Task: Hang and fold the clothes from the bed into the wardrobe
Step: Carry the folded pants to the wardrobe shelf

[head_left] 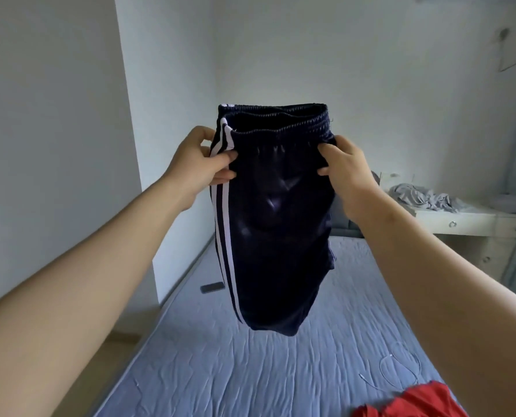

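One pair of shorts (268, 206): dark navy, held up in the air over the bed (250, 371), clear of the sheet; waistband (280, 121) on top and gaping open, legs hanging straight down.
Long axis: upright, waistband to hem; white stripes (223, 236) running down the left edge.
Left hand (196, 164): curled on the striped side just under the waistband, cloth pinched between thumb and fingers.
Right hand (350, 176): curled on the opposite side at about the same height, cloth pinched likewise.
Hands to shorts: one at each side edge, equally near; bulk of the cloth hanging below and between them.
Next move, as a guess: laying flat or bringing side to side for a fold; hinges on keeping both top corners level.
Bed: wrinkled blue sheet; red garment (416, 401) at the near right corner, thin white cable (401, 365) just beyond it, small dark flat object (212, 288) at the far left edge.
Desk (461, 219): right of the bed, grey cloth (422, 198) heaped on it.
Wardrobe: not in view.
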The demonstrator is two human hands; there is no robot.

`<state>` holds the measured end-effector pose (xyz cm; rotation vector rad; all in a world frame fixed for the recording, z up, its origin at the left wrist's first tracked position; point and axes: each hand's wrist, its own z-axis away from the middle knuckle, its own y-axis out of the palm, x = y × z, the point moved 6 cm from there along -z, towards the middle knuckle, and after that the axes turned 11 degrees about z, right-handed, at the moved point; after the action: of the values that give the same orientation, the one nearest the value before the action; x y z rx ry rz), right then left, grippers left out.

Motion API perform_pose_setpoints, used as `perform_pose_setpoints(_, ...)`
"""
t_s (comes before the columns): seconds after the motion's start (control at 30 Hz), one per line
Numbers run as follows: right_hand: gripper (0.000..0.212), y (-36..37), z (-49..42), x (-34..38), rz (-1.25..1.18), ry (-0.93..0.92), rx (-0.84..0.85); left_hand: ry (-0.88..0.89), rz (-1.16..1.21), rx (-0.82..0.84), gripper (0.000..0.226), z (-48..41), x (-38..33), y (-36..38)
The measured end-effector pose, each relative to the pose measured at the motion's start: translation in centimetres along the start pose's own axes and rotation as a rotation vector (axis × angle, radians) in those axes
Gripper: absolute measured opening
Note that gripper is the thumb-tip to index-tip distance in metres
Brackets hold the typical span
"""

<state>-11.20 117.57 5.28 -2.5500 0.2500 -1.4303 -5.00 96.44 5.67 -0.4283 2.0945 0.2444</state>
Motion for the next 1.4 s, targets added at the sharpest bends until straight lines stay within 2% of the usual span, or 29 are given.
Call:
perform_pose_setpoints(0.2,0.013,-2.2,10.7,-6.1,0.028,0.157,0.112,-0.245,-0.071,0.035,0.021,11.8,5.3,1.2)
perform_pose_setpoints(0.43,0.014,-2.3,21.7,-18.0,0.066,0.439,0.258,-0.596,-0.097,0.061,0.021,24.7,15.7,3.6)
perform_pose_setpoints(0.6,0.026,-1.5,28.0,-25.4,0.067,0.661,0.280,-0.785,-0.065,0.071,0.020,30.9,21.8,5.0)
perform_pose_setpoints(0.73,0.020,-0.1,32.7,-30.9,0.126,0.814,0.320,-0.959,-0.060,0.071,0.021,35.3,27.7,5.0)
perform_pose_setpoints(1.1,0.018,7.3,34.5,-44.2,0.292,1.113,0.253,-1.249,-0.041,0.062,0.022,35.8,43.9,4.1)
perform_pose_setpoints(1.4,0.021,13.5,28.7,-55.1,0.415,1.150,0.221,-1.238,-0.052,0.042,0.023,30.0,55.9,4.9)
